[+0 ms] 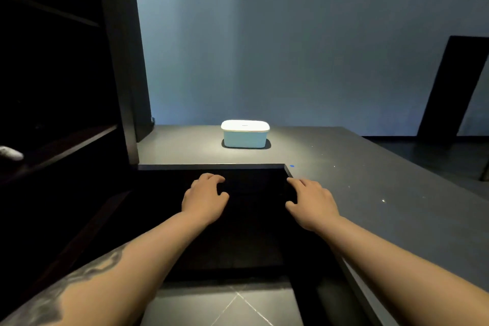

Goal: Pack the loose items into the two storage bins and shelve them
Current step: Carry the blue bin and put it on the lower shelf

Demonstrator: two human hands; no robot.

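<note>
Both bare forearms reached forward over a dark recess. On the near left, the left hand hovered with fingers loosely curled and apart, holding nothing. Just right of it, the right hand rested at the recess edge, fingers spread and relaxed. Far ahead on the grey table stood a lidded white storage bin. Dark shelving filled the left side.

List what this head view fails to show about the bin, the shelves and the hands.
- Lidded bin: contents hidden by its lid.
- Shelf unit: interior lost in darkness; a pale object is cut off by the left edge.
- Left hand, right hand: the black area beneath them is too dark to identify.
</note>
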